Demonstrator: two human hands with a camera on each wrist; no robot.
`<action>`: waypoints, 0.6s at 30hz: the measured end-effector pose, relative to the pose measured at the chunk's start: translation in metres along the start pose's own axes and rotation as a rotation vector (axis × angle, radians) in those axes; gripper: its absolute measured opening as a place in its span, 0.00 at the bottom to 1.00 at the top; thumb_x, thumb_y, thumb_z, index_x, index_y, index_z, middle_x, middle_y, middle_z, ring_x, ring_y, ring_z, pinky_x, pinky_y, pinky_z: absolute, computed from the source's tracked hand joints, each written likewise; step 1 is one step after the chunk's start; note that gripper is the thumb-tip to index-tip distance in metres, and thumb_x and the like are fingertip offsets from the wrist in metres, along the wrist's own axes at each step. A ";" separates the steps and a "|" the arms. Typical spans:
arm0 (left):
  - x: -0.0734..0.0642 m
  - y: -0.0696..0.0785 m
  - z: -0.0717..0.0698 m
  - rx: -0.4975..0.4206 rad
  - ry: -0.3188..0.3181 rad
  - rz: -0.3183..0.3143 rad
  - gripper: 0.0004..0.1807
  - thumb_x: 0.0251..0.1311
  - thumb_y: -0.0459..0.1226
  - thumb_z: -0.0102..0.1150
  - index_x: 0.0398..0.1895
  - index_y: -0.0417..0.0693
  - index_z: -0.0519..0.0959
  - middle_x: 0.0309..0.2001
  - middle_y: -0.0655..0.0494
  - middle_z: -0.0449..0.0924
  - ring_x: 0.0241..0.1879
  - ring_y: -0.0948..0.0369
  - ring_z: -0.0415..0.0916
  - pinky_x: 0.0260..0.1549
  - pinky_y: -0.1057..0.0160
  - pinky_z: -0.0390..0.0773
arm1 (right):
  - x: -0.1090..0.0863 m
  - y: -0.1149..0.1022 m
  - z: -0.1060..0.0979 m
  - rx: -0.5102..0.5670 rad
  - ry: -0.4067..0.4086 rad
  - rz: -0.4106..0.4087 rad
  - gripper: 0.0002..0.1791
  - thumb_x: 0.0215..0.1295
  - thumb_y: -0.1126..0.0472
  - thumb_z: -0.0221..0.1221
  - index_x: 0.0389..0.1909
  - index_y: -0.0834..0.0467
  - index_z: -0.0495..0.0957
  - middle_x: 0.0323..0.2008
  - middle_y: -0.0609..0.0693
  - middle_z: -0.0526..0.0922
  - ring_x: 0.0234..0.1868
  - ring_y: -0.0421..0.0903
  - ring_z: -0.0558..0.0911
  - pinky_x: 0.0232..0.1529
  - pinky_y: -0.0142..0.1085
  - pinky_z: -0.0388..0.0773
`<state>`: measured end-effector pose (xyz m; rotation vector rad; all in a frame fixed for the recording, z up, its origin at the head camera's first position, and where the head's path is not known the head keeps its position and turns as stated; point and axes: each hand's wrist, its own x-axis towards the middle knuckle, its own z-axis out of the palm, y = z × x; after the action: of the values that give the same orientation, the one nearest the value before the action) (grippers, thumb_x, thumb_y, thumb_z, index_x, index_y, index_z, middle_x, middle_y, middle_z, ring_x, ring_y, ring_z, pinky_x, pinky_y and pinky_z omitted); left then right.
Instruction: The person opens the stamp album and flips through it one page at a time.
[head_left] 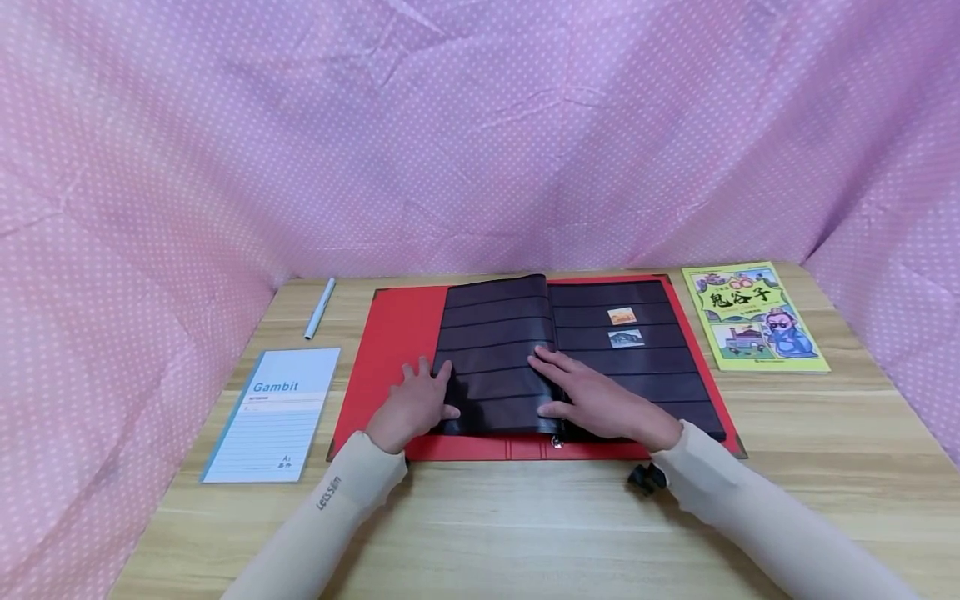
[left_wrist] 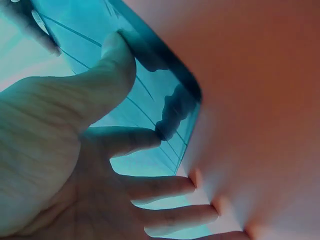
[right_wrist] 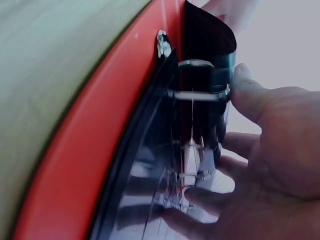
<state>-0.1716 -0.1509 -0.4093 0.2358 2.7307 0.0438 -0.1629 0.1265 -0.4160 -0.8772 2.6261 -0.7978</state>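
Observation:
A red stamp album [head_left: 401, 329] lies spread on the table, with black strip pages and metal rings [right_wrist: 197, 96] at its spine. My left hand [head_left: 412, 404] has its fingers spread over the outer edge of the left black page [head_left: 491, 358]; its thumb rests on the page and other fingertips reach the red cover. My right hand [head_left: 603, 400] lies across the spine, fingers extended, fingertips on the same page beside the rings. That page bulges up near the spine. On the right black page [head_left: 663, 362] sit an orange stamp [head_left: 621, 316] and a grey-blue stamp [head_left: 626, 338].
To the left are a pale blue Gambit notebook [head_left: 273, 417] and a light blue pen [head_left: 320, 308]. A yellow comic-style book [head_left: 761, 317] lies at the right. Behind the wooden table [head_left: 517, 525] hangs a pink dotted cloth [head_left: 480, 142].

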 end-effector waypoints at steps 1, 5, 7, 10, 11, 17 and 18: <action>0.000 -0.001 -0.001 0.002 0.004 0.007 0.46 0.54 0.51 0.65 0.73 0.47 0.55 0.68 0.35 0.51 0.64 0.36 0.51 0.49 0.41 0.72 | 0.001 -0.001 0.000 -0.006 0.002 0.004 0.41 0.65 0.45 0.56 0.74 0.51 0.51 0.74 0.49 0.46 0.71 0.56 0.50 0.62 0.56 0.58; -0.002 -0.004 -0.004 0.010 0.017 0.033 0.45 0.54 0.50 0.66 0.72 0.46 0.57 0.67 0.37 0.54 0.62 0.39 0.55 0.47 0.44 0.74 | 0.003 -0.005 0.002 -0.043 0.005 0.025 0.41 0.65 0.43 0.55 0.74 0.51 0.51 0.74 0.49 0.46 0.72 0.59 0.47 0.61 0.65 0.52; -0.003 -0.005 -0.004 0.006 0.016 0.039 0.45 0.54 0.49 0.66 0.72 0.45 0.58 0.68 0.37 0.54 0.62 0.40 0.55 0.47 0.45 0.75 | 0.004 -0.006 0.003 -0.049 0.004 0.032 0.40 0.65 0.43 0.55 0.74 0.50 0.52 0.74 0.49 0.47 0.72 0.59 0.46 0.60 0.67 0.50; -0.004 -0.005 -0.004 -0.003 0.010 0.035 0.45 0.53 0.48 0.67 0.72 0.46 0.58 0.69 0.38 0.52 0.64 0.39 0.54 0.47 0.45 0.75 | 0.004 -0.007 0.002 -0.036 0.000 0.037 0.40 0.65 0.42 0.55 0.74 0.50 0.52 0.74 0.48 0.47 0.72 0.59 0.46 0.60 0.67 0.49; -0.004 -0.005 -0.004 -0.012 0.009 0.034 0.44 0.53 0.48 0.67 0.72 0.45 0.58 0.70 0.39 0.51 0.64 0.39 0.53 0.47 0.45 0.75 | 0.004 -0.007 0.001 -0.027 0.000 0.039 0.40 0.65 0.42 0.55 0.74 0.50 0.52 0.74 0.47 0.47 0.72 0.59 0.46 0.60 0.67 0.49; -0.006 -0.007 -0.001 -0.029 -0.007 0.039 0.41 0.60 0.48 0.61 0.72 0.44 0.56 0.72 0.42 0.46 0.66 0.38 0.48 0.51 0.41 0.71 | 0.004 -0.002 -0.003 0.066 0.041 0.135 0.42 0.65 0.41 0.55 0.74 0.51 0.49 0.74 0.49 0.43 0.69 0.56 0.55 0.61 0.56 0.60; -0.006 -0.007 -0.001 -0.026 -0.009 0.040 0.40 0.61 0.48 0.59 0.72 0.44 0.56 0.72 0.42 0.46 0.67 0.38 0.47 0.52 0.41 0.69 | 0.004 -0.001 -0.004 0.076 0.044 0.152 0.43 0.65 0.41 0.54 0.74 0.52 0.48 0.74 0.50 0.43 0.69 0.56 0.56 0.61 0.54 0.62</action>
<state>-0.1677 -0.1588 -0.4064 0.2826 2.7142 0.0897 -0.1673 0.1252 -0.4126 -0.6389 2.6424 -0.8794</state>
